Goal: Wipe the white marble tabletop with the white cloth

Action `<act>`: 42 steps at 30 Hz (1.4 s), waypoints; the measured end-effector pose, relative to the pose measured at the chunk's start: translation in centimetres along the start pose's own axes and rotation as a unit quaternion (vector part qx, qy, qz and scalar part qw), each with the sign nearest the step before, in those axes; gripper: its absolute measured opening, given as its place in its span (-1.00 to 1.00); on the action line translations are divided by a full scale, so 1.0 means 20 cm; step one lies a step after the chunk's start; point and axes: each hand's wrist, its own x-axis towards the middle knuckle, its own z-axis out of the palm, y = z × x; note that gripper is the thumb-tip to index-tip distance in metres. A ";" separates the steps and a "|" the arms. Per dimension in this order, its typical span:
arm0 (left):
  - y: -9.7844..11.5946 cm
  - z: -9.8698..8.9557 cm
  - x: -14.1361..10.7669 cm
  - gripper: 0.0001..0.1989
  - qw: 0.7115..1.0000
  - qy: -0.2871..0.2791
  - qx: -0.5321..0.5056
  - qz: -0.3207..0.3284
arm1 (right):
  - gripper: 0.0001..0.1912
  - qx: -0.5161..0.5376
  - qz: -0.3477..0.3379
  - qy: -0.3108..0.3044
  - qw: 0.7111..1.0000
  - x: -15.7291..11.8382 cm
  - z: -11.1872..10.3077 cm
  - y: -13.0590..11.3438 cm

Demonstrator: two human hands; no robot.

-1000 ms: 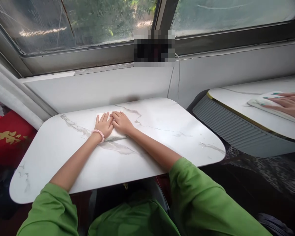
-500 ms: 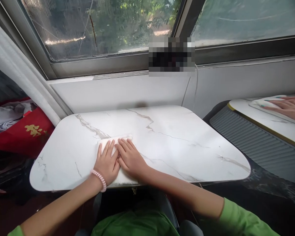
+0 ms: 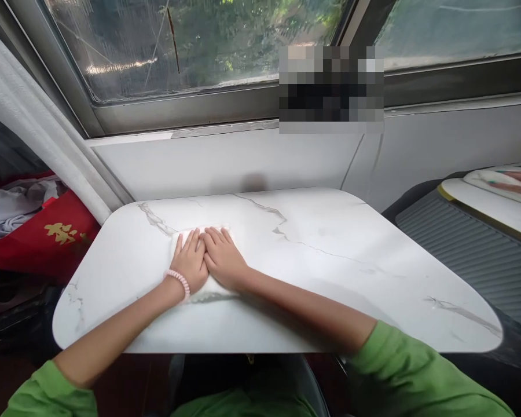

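Note:
My left hand (image 3: 191, 263) lies flat on a white cloth (image 3: 212, 295), its fingers stretched out and pointing away from me. A pink coil band (image 3: 178, 281) circles that wrist. Beside it, my right hand (image 3: 223, 256) presses on the same cloth, also flat, and the two hands touch along their inner edges. Beneath the cloth is a white marble-patterned tabletop (image 3: 312, 289) with grey veins. Both palms hide much of the cloth; its far edge and near edge show.
Another person's hand (image 3: 518, 180) rests on a cloth on a second white table (image 3: 486, 194) at the right. A red bag (image 3: 39, 237) with gold marks and a white curtain (image 3: 47, 116) are on the left. Windows and a low white wall (image 3: 226, 156) stand behind the table.
Both hands have pushed the cloth forward, away from the table's near edge. The view has shifted, so the second table and the other person's hand sit further right.

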 end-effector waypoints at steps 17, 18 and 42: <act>-0.34 0.05 0.60 -0.56 1.000 0.005 -0.028 0.001 | -0.59 -0.008 0.019 0.062 0.998 0.60 0.10 0.28; -0.32 0.04 0.57 -0.55 1.000 0.006 -0.028 0.004 | -0.59 -0.005 0.019 0.062 0.998 0.57 0.09 0.27; -0.10 -0.10 -0.46 -0.47 0.999 0.037 -0.007 0.017 | -0.53 0.043 -0.098 -0.029 0.994 -0.16 0.08 -0.28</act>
